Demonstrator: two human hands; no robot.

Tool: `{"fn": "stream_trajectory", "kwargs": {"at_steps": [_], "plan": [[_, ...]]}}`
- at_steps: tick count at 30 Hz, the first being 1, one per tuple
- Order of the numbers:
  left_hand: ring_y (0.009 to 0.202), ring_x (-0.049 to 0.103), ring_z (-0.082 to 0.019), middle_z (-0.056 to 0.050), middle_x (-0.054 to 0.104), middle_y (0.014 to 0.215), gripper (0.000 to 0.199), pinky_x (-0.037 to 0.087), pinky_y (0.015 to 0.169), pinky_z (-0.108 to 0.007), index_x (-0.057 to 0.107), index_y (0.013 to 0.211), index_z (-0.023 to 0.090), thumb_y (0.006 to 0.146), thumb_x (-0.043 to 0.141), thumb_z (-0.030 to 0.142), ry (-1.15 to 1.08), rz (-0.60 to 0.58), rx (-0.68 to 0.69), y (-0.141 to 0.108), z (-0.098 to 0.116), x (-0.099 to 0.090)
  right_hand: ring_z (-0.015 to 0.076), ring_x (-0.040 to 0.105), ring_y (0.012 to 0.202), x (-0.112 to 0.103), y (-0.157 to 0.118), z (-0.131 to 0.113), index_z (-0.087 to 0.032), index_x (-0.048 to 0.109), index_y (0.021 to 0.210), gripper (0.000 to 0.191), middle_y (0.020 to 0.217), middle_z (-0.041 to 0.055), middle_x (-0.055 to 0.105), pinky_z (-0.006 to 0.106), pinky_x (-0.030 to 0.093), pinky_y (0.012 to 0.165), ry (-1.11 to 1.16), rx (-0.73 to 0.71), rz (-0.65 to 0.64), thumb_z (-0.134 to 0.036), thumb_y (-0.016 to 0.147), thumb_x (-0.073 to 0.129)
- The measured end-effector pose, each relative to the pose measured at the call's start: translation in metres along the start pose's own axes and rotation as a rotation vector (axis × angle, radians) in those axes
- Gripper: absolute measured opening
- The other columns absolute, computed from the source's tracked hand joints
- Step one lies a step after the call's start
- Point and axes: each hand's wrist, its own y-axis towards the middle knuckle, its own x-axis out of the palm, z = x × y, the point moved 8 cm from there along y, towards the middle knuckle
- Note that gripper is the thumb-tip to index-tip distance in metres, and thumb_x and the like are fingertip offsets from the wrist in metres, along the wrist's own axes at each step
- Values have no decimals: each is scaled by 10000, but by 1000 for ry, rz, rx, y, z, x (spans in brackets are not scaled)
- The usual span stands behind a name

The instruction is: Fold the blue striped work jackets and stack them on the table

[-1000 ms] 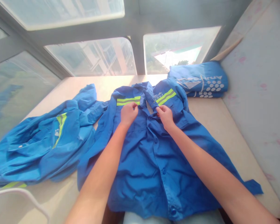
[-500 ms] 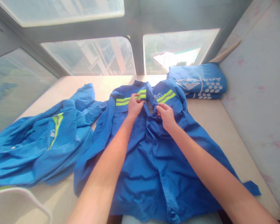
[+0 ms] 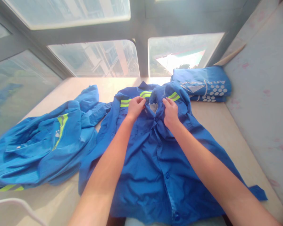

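Observation:
A blue work jacket (image 3: 141,157) with yellow-green and grey reflective stripes lies front up before me, its collar toward the window. Buttons run down its front; the lower ones look fastened, while the neck gapes in a V. On the left side of that gap, my left hand (image 3: 135,107) pinches the front edge near the stripe. My right hand (image 3: 171,112) is closed on the opposite front edge, just below the collar. Both hands lift the cloth slightly apart. My fingers hide the edges they hold.
Left of the jacket lies another crumpled blue jacket (image 3: 42,147) with a reflective stripe. Folded blue cloth with white print (image 3: 202,83) sits at the back right. A white curved cable (image 3: 19,202) is at lower left. Windows and a flowered wall (image 3: 264,110) bound the pale surface (image 3: 226,125).
My hands have moved a little farther apart, drawing the two front edges outward. The neck opening is wider. The view has shifted slightly.

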Motion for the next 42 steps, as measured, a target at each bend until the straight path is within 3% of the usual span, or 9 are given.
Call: {"fn": "stream_trajectory", "kwargs": {"at_steps": [5,14,20,27,34,39,42], "plan": [[587,569,-144,4,632,609,191,443,585,-244,657,704,181,807,639,340,184,-28,154,4,10,11,176,666,930,16,-2,0,-182,666,1003,326,981,34,724,298,542,853,-94,-54,-142,-405,766,645],[676,626,-175,-29,702,730,125,459,664,-279,688,789,187,860,606,250,424,-44,357,-12,42,16,219,681,1010,15,5,4,-166,733,1032,358,1063,66,756,360,538,918,-216,-66,-165,-382,755,661],[692,653,-190,-23,711,735,78,473,669,-284,711,839,205,842,656,259,532,-45,359,-14,47,19,229,698,952,18,-1,-9,-171,761,968,309,986,53,772,357,548,878,-269,-135,-219,-362,749,656],[755,674,-205,-30,738,808,116,484,704,-291,736,838,233,856,621,237,611,-45,379,-14,43,22,236,705,955,11,-1,-16,-153,763,984,318,1000,73,772,369,540,903,-290,-182,-164,-343,754,652],[903,657,-229,-77,719,940,198,465,822,-311,732,922,220,904,535,211,642,-98,499,-21,49,25,213,686,896,20,-4,-22,-181,760,956,268,950,40,763,346,531,873,-449,-276,-257,-318,793,598],[881,644,-231,-86,686,924,241,446,781,-302,722,932,227,926,483,194,774,-124,502,-26,53,29,182,629,722,25,-5,-29,-169,726,959,279,759,9,704,309,506,747,-637,-328,-328,-333,768,606],[875,637,-234,-89,681,919,236,437,771,-303,716,922,223,921,483,184,785,-133,491,-25,54,29,166,612,664,29,-3,-25,-184,686,988,286,692,-16,663,291,492,692,-623,-276,-408,-358,785,585]]}}
